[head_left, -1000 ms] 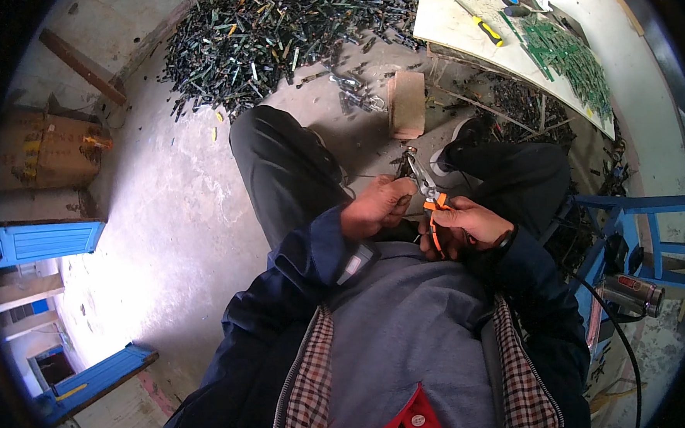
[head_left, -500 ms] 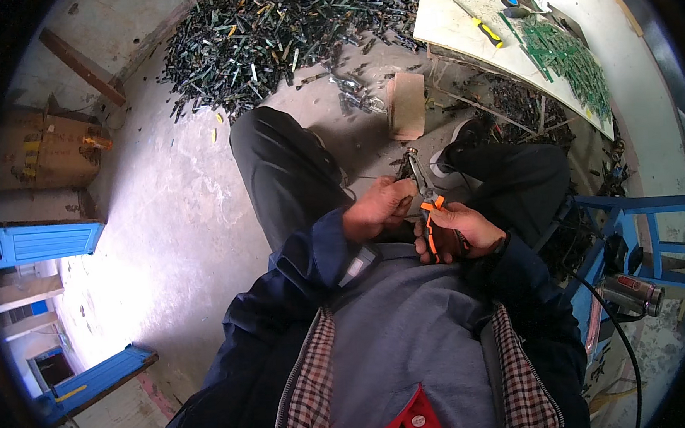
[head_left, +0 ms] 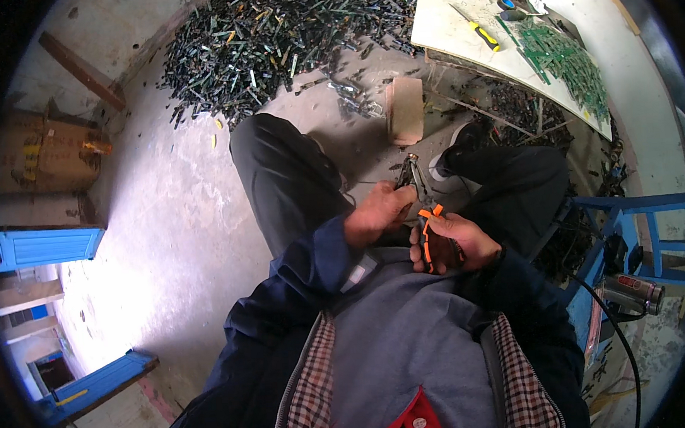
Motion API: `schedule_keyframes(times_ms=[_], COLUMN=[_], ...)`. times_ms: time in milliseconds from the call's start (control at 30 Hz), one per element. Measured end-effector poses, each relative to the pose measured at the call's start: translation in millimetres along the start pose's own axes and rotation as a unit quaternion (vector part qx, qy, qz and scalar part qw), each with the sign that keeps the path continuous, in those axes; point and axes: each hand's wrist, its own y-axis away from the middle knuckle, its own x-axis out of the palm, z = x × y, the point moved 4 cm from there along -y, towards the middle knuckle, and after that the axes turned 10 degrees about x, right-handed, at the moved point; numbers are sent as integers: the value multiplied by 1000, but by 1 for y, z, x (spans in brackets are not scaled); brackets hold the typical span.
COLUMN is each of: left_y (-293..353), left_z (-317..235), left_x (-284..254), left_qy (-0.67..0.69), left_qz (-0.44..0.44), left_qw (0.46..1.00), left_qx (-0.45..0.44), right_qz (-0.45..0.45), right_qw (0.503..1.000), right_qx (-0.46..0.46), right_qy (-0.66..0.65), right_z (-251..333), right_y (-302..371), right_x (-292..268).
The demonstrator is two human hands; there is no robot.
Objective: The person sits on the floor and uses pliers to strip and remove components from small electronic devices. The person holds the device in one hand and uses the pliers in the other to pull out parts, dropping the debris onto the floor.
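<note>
My right hand [head_left: 468,242] is closed around the pliers [head_left: 427,240], which have orange and black handles and a long metal nose pointing away from me. Beside it, my left hand [head_left: 377,216] is closed, with thumb and fingers pinched on a small dark strip [head_left: 405,177]. That strip runs along the pliers' nose, and a coppery bit shows at the jaw tips. Whether the jaws clamp the strip is too small to tell. Both hands are close together in front of my waist, above my lap.
Ahead on the floor lies a big heap of dark strips [head_left: 271,43]. A brown block [head_left: 405,111] stands between my feet. At the right, a white-topped table [head_left: 455,6] bears green strips [head_left: 563,55] and a yellow-handled screwdriver [head_left: 486,37]. A blue frame [head_left: 652,205] is beside me.
The pliers' handles have swung slightly left and toward my body, still in my right hand. More of the dark strip shows above my left fingers. Both hands keep their hold.
</note>
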Motion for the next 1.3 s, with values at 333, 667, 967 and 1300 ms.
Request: schedule_keyframes(times_ms=[333,667,967,1300], left_y=[3,2,1,6], left_z=[4,-5,-5,0], left_x=[2,-3,-1,5], left_qy=[76,-41,-139,114], left_qz=[-38,26,34,-17], left_qw=[994,997,964,992], left_qx=[-64,52,223,-47], right_qz=[17,4,-35,-17], right_qw=[1000,999,999,1000], right_qx=[-20,-26,-18,-4], right_qy=[-7,-36,1,17], right_z=[0,3,9,10], right_y=[-2,-2,4,7], right_x=[-1,5,7,6])
